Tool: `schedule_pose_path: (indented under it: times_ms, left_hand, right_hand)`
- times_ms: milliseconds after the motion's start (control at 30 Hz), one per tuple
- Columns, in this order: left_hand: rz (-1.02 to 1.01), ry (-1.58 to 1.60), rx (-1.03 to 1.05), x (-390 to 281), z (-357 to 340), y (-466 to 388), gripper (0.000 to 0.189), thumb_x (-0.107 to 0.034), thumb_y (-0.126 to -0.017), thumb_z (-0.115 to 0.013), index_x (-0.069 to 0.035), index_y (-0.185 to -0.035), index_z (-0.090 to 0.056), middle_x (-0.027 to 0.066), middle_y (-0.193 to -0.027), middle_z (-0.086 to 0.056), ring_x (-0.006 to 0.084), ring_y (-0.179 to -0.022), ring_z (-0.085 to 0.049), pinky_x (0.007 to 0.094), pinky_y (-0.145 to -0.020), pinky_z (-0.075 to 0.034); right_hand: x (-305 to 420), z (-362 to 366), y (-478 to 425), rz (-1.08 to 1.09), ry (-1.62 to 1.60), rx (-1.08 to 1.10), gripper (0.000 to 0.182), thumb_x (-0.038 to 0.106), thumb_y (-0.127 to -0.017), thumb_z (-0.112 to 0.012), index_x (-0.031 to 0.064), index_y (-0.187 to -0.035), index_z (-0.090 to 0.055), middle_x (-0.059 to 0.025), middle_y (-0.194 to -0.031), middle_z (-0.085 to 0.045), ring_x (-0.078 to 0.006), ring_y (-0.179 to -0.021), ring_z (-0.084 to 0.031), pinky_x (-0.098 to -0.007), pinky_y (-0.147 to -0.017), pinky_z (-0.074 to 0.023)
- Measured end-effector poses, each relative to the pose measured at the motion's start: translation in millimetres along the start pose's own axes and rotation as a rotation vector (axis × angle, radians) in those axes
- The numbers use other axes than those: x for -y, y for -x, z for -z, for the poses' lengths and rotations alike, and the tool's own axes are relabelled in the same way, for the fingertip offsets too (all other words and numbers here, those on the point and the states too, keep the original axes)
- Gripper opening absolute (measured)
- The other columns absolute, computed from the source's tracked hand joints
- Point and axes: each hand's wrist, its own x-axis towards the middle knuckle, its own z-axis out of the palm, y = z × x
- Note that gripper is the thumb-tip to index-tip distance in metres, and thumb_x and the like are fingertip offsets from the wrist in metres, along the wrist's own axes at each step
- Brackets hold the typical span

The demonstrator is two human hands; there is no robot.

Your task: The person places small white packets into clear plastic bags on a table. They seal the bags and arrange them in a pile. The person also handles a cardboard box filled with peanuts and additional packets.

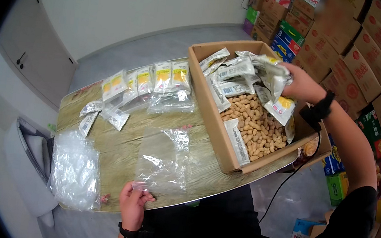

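My left hand (133, 204) pinches the near edge of a clear plastic zip bag (163, 158), which lies flat on the wood-patterned table (204, 180). Over the far right part of a cardboard box (205, 110), my right hand (302, 83) grips white snack packets (276, 81) with yellow printing. How many are in the grip, I cannot tell. Unshelled peanuts (255, 126) fill the box's near part. More white packets (235, 69) lie over them at the back, and a single packet (236, 142) rests along the left wall.
Several bagged packets (163, 77) stand in a row at the table's far side. Loose packets (115, 115) lie before them. A stack of clear bags (75, 173) covers the left end. Cartons (346, 48) are piled at right. A black cable (289, 179) hangs from my right wrist.
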Motion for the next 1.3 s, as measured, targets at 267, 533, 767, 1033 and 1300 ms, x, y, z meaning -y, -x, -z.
schedule_pose_path:
  times_ms: [267, 533, 767, 1033, 1300]
  left_hand:
    - [-0.073, -0.075, 0.011, 7, 17, 7, 0.013, -0.006, -0.101, -0.055, 0.001, -0.111, -0.06, 0.0105, -0.088, -0.066, 0.0181, -0.074, -0.066, 0.0339, -0.069, -0.061]
    - [-0.117, -0.339, 0.041, 24, -5, 1, 0.014, -0.005, -0.102, -0.057, 0.001, -0.114, -0.059, 0.0061, -0.09, -0.067, 0.0129, -0.078, -0.067, 0.0262, -0.07, -0.057]
    - [-0.133, -0.304, 0.068, 29, -7, 2, 0.012, -0.004, -0.102, -0.056, 0.001, -0.112, -0.06, 0.0069, -0.089, -0.068, 0.0116, -0.076, -0.067, 0.0263, -0.07, -0.056]
    - [-0.09, -0.307, 0.049, 15, 6, 8, 0.014, 0.001, -0.099, -0.053, 0.002, -0.111, -0.061, 0.009, -0.088, -0.069, 0.0146, -0.074, -0.068, 0.0287, -0.069, -0.058]
    - [-0.037, -0.335, 0.036, 17, 4, 7, 0.015, 0.0, -0.101, -0.052, 0.001, -0.113, -0.061, 0.0091, -0.093, -0.069, 0.0162, -0.079, -0.069, 0.0312, -0.075, -0.06]
  right_hand:
    - [216, -98, 39, 0.624, 0.074, -0.271, 0.054, 0.009, -0.068, -0.089, 0.0143, -0.118, -0.07, -0.0145, -0.12, -0.063, -0.0316, -0.117, -0.062, -0.0367, -0.098, -0.0512]
    - [301, -333, -25, 0.419, -0.209, 0.024, 0.057, 0.006, -0.075, -0.078, 0.0189, -0.129, -0.062, -0.0246, -0.126, -0.048, -0.0471, -0.108, -0.058, -0.0487, -0.091, -0.0547]
    - [277, -294, -14, 0.258, 0.111, 0.163, 0.075, 0.033, -0.082, -0.081, 0.0223, -0.15, -0.049, -0.0246, -0.146, -0.045, -0.0453, -0.119, -0.06, -0.0495, -0.095, -0.0547]
    - [167, -40, -42, 0.038, -0.262, 0.008, 0.047, 0.041, -0.098, -0.066, 0.0077, -0.131, -0.065, -0.0072, -0.117, -0.069, -0.0142, -0.1, -0.064, -0.0289, -0.077, -0.0544]
    - [-2, -79, -131, -0.234, 0.465, 0.314, 0.124, 0.074, -0.065, -0.081, 0.0178, -0.162, -0.028, -0.0305, -0.166, -0.012, -0.0518, -0.151, -0.02, -0.051, -0.123, -0.0242]
